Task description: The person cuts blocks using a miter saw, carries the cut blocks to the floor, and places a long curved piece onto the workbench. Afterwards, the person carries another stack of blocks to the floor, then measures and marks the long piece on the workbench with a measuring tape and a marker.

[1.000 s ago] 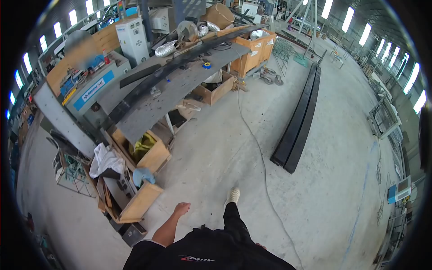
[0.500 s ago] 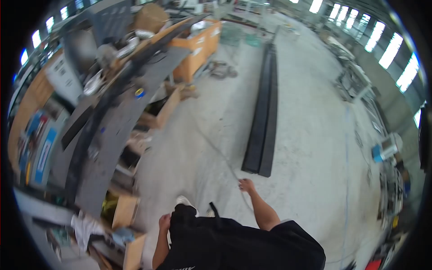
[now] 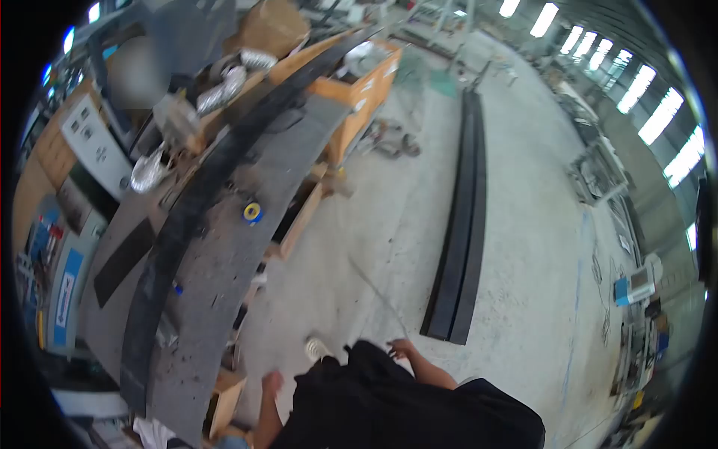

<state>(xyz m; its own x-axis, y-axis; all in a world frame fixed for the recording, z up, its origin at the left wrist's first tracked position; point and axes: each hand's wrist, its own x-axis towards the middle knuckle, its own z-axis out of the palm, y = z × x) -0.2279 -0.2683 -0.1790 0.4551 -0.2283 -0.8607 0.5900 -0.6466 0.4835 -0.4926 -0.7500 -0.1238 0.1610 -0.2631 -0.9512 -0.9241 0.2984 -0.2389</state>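
My left hand hangs low beside my black shirt, near the workbench edge, its fingers smeared by motion. On the other side, my right hand is by the front of the shirt, fingers curled; whether it holds anything is too small to tell. Beyond it on the floor lie two long black beams, side by side. A long dark strip runs along the grey workbench on the left, with a yellow and blue tape roll next to it.
An orange wooden crate stands past the bench's far end, with metal parts on the floor beside it. A flat dark plate lies on the bench. Along the right wall are a blue and white box and frames.
The view has moved nearer to the bench and beams. My right hand has come in from farther out toward the shirt. My left hand remains low at my side.
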